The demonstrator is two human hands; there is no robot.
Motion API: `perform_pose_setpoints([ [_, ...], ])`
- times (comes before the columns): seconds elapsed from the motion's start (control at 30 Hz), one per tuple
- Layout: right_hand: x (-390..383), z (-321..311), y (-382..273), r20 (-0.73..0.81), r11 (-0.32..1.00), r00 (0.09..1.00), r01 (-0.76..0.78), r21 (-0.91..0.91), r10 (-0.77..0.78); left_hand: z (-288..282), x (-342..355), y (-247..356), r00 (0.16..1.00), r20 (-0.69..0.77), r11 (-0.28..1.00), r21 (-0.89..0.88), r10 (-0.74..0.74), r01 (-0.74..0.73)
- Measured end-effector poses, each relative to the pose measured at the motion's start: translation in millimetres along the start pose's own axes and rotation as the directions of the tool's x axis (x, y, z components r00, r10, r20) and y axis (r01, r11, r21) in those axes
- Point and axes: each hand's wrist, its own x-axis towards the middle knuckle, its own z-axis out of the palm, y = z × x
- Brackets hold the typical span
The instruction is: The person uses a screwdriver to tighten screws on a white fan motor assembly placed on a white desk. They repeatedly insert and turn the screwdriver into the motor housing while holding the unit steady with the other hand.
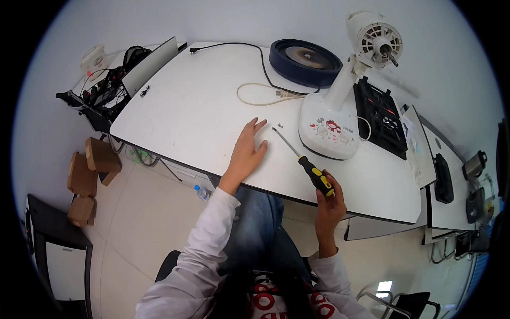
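The right hand is gripping the screwdriver by the end of its handle, over the near part of the white surface. This tool has a thin, straight metal shaft and a thick black handle with yellow patches; it is slanted, its tip pointing away from the person and to the left. The tip is near some small screws, but I cannot tell if it touches the surface. The left hand is open and holds nothing, its fingers spread. Just beside the screws stands the white fan, with red drawings on its base, a slotted round head and a protruding shaft.
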Motion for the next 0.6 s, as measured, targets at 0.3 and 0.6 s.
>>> perform_pose_setpoints([
  [0.3, -1.6, 1.1, 0.2, -0.004, 1.000, 1.000, -0.012, -0.006, 0.012, 14.8, 3.9, -6.0, 0.975, 0.216, 0.880, 0.471, -0.044, -0.064],
  [0.6, -1.2, 0.5, -3.3, -0.010, 0.995, 0.997, -0.080, 0.053, 0.081, 15.7, 3.0, 0.0, 0.979, 0.204, 0.843, 0.530, -0.020, -0.093],
])
